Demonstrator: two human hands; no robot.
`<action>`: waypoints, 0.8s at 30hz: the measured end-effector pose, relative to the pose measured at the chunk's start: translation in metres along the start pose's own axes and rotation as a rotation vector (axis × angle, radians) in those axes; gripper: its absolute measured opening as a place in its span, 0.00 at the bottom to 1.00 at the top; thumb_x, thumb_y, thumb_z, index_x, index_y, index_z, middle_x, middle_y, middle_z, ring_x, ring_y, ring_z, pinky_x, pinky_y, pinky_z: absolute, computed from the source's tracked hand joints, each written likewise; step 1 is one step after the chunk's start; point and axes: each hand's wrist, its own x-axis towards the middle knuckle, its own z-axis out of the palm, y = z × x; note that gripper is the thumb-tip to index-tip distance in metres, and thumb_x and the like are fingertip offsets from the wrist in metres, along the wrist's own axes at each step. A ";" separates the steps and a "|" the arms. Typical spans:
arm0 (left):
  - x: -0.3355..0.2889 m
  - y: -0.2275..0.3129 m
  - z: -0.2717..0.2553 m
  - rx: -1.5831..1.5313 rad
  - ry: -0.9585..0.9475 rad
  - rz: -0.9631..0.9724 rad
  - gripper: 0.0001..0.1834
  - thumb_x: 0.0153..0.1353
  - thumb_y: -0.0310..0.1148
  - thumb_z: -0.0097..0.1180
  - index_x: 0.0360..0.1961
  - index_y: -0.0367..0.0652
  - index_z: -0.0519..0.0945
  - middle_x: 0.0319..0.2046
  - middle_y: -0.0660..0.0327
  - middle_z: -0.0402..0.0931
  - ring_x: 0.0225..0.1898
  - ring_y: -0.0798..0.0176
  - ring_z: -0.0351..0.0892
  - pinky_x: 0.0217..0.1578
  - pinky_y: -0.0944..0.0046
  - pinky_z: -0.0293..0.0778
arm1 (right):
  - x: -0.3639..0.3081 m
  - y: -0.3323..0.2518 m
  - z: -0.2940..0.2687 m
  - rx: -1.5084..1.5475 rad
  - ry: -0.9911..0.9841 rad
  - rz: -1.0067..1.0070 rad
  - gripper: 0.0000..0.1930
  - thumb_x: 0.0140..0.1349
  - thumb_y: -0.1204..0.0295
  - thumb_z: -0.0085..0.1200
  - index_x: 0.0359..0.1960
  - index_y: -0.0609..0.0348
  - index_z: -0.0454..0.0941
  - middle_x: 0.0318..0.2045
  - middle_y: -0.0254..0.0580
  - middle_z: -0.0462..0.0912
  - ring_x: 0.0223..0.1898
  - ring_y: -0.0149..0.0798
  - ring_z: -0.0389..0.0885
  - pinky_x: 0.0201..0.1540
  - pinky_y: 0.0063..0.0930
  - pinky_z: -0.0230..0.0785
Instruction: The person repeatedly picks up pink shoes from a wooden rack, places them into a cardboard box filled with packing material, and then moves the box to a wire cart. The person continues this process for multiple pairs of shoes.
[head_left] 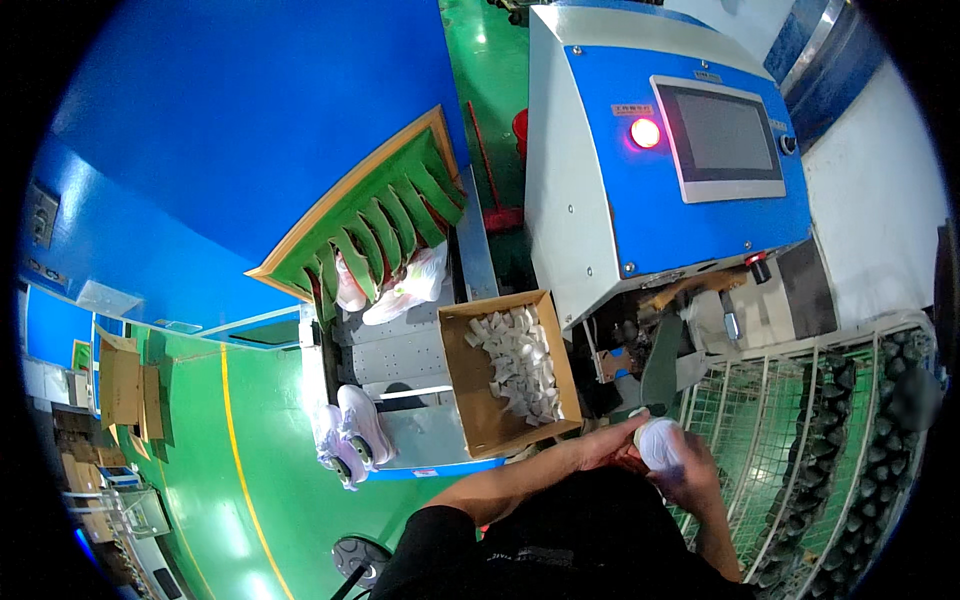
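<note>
In front of my body, both hands are closed round a white shoe (657, 440). My left hand (622, 447) grips its left side and my right hand (695, 476) wraps its right side. A long dark green piece shaped like a shoe last or sole (661, 368) rises just beyond the shoe, against the machine; I cannot tell whether the two are joined. Left of my hands stands an open cardboard box (461, 395) holding many small white pieces (520, 365). A pair of pale lilac shoes (362, 425) sits on the bench's near left corner.
A blue and white machine (570, 180) with a screen (724, 140) and a lit red lamp (645, 133) stands ahead. White and pink shoes (408, 290) lie under green curtain strips (385, 230) at a blue cabinet's opening. At right, a white wire rack (760, 450) holds rows of dark lasts (825, 430).
</note>
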 end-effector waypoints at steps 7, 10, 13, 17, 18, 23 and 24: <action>-0.027 -0.047 -0.051 0.230 0.377 -0.010 0.33 0.67 0.58 0.54 0.63 0.44 0.74 0.54 0.59 0.77 0.53 0.60 0.77 0.53 0.56 0.74 | 0.105 0.036 0.058 1.506 0.308 0.737 0.34 0.65 0.70 0.61 0.72 0.48 0.62 0.55 0.41 0.80 0.52 0.45 0.81 0.51 0.43 0.77; -0.056 0.003 0.013 0.389 0.533 -0.043 0.33 0.68 0.56 0.54 0.62 0.40 0.74 0.53 0.60 0.78 0.54 0.59 0.77 0.55 0.57 0.73 | 0.091 0.020 0.061 1.674 0.479 0.631 0.33 0.62 0.74 0.63 0.70 0.50 0.65 0.58 0.39 0.78 0.56 0.41 0.78 0.58 0.39 0.73; -0.080 -0.021 -0.016 0.252 0.693 0.131 0.34 0.69 0.55 0.54 0.60 0.34 0.75 0.54 0.55 0.79 0.54 0.58 0.79 0.56 0.59 0.73 | 0.032 0.030 0.036 1.614 0.353 0.464 0.33 0.61 0.74 0.64 0.69 0.59 0.67 0.57 0.40 0.79 0.54 0.39 0.79 0.58 0.38 0.73; -0.066 -0.012 0.015 0.355 0.771 0.193 0.29 0.67 0.46 0.54 0.57 0.29 0.76 0.52 0.52 0.80 0.52 0.55 0.81 0.55 0.58 0.75 | -0.079 0.091 0.011 1.569 0.583 0.654 0.33 0.61 0.71 0.66 0.68 0.61 0.69 0.51 0.41 0.83 0.47 0.37 0.82 0.51 0.34 0.77; -0.056 -0.014 0.017 0.456 0.766 0.190 0.28 0.67 0.44 0.54 0.56 0.28 0.77 0.51 0.51 0.80 0.51 0.55 0.81 0.54 0.58 0.76 | -0.102 0.114 0.013 1.674 0.664 0.675 0.33 0.61 0.71 0.66 0.68 0.61 0.69 0.50 0.42 0.83 0.46 0.37 0.83 0.49 0.33 0.78; -0.020 -0.033 -0.039 0.871 0.934 0.046 0.23 0.62 0.42 0.61 0.46 0.29 0.79 0.41 0.53 0.81 0.42 0.55 0.82 0.49 0.58 0.76 | -0.249 0.170 -0.007 2.009 1.385 0.417 0.23 0.69 0.59 0.55 0.60 0.58 0.71 0.43 0.50 0.83 0.33 0.41 0.81 0.33 0.34 0.77; -0.009 -0.034 -0.031 0.765 0.829 0.106 0.22 0.61 0.40 0.63 0.45 0.29 0.79 0.40 0.53 0.81 0.41 0.56 0.81 0.48 0.58 0.76 | -0.278 0.178 -0.010 2.118 1.531 0.322 0.22 0.69 0.56 0.52 0.58 0.57 0.72 0.42 0.52 0.83 0.31 0.41 0.80 0.31 0.33 0.75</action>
